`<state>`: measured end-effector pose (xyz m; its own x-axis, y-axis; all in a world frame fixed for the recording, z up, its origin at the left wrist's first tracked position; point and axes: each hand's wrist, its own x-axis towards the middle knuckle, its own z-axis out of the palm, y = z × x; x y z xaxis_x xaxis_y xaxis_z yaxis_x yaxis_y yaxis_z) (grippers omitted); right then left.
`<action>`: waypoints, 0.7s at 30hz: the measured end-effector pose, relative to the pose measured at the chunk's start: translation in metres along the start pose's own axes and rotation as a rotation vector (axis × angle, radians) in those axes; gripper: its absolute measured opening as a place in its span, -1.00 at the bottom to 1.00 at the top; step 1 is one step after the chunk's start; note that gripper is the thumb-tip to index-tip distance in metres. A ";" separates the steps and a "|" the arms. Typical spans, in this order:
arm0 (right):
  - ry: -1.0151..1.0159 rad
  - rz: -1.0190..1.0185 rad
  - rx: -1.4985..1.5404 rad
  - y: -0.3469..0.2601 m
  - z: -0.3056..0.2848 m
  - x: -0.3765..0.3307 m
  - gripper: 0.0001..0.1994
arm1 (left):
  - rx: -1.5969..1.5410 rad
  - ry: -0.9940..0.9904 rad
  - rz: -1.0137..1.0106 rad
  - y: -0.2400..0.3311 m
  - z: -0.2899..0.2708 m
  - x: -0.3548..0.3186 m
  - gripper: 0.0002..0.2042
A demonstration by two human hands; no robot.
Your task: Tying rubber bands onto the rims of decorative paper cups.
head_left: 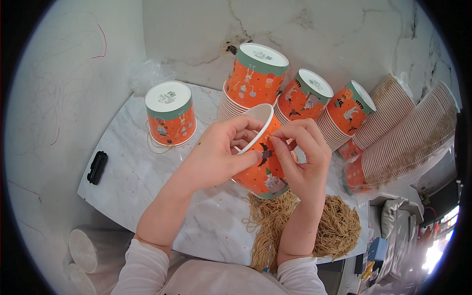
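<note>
Far left, a black clip (97, 167) lies near the edge of the marble surface (132, 182), well apart from the hands. Below the surface edge, bagged white cups (86, 248) lie on their sides. Behind the clip, a single cup (170, 114) stands upside down, orange with a green band and white base, a rubber band (153, 145) loose at its foot.

Left forearm comes up from the lower edge, sleeve pushed back, angled up and right. Left hand (216, 157) is cupped, palm toward the held cup (263, 157), fingers (243, 129) curled over its white rim and thumb pressed on the orange side: gripping the cup. The cup is held off the surface, tilted, open mouth up-left, base down-right, centre of view between both hands.

Right forearm rises almost vertical, wrist bent left. Right hand (305, 162) sits against the cup's right side, thumb and forefinger pinched shut at the wall near the rim; what they pinch is too small to tell. Other fingers folded loosely.

Under the wrists, a heap of tan rubber bands (339, 228) spreads on the surface, touching nothing held.

Behind the hands, three stacks of the same orange cups (255, 73) lean upside down against the marble wall (344, 34). Further right, two long nested stacks (413, 132) lie tilted in clear wrap.
</note>
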<state>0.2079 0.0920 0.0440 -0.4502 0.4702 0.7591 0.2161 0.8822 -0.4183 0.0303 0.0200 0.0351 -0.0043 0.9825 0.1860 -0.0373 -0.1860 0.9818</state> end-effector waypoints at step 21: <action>0.005 0.008 0.015 -0.001 0.000 0.000 -0.88 | -0.183 -0.055 -0.027 -0.004 -0.004 0.002 -0.65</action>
<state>0.2072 0.0911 0.0443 -0.4438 0.4775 0.7583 0.2065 0.8779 -0.4320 0.0267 0.0228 0.0310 0.0539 0.9846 0.1661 -0.2174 -0.1508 0.9644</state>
